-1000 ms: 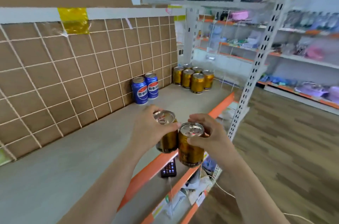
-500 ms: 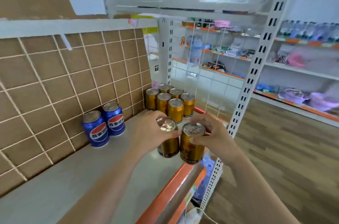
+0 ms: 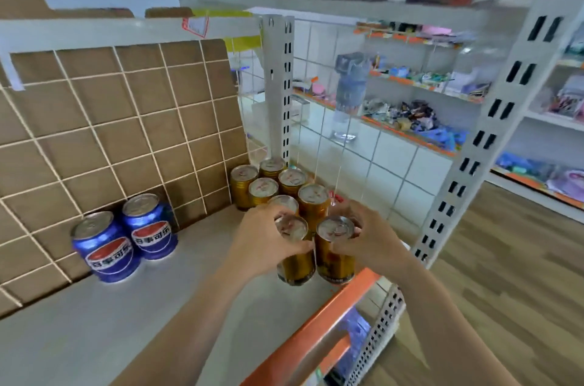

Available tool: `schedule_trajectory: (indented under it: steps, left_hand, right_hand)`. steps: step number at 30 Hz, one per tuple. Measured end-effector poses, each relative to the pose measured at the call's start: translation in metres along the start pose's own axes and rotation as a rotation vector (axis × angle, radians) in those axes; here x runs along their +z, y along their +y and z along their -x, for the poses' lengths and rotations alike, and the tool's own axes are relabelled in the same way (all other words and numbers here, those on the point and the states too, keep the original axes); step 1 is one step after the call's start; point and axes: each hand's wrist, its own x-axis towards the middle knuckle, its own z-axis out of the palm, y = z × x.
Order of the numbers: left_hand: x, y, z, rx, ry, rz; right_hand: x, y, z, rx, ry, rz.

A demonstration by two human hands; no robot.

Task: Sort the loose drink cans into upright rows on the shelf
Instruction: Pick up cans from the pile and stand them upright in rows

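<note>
At smooth grey shelf (image 3: 94, 322): left hand (image 3: 262, 240) grips glossy gold can (image 3: 295, 262), right hand (image 3: 373, 243) grips second can (image 3: 335, 256).

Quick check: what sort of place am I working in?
Probably a small shop or a mock-up: slotted metal shelving with an orange edge strip, gold cans and blue cans stocked on it, more shelves of goods across the aisle.

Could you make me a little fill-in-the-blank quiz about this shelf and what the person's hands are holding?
The left hand grips a ____ can. Against the brown panel stand ____ blue cans. The right hand grips a second can near the shelf's ____ front edge.
Answers: gold, two, orange.
</note>
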Motion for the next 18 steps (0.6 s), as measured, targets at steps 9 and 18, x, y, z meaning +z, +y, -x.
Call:
schedule_trajectory:
  steps: [9, 18]
  left_hand:
    - [0.025, 0.014, -0.018, -0.054, -0.188, -0.216]
    - [0.046, 0.029, -0.009, -0.176, -0.093, -0.380]
  right_hand:
    - [-0.021, 0.023, -0.048, -0.066, -0.225, 0.076]
    - [-0.020, 0.024, -0.048, -0.101, -0.239, 0.278]
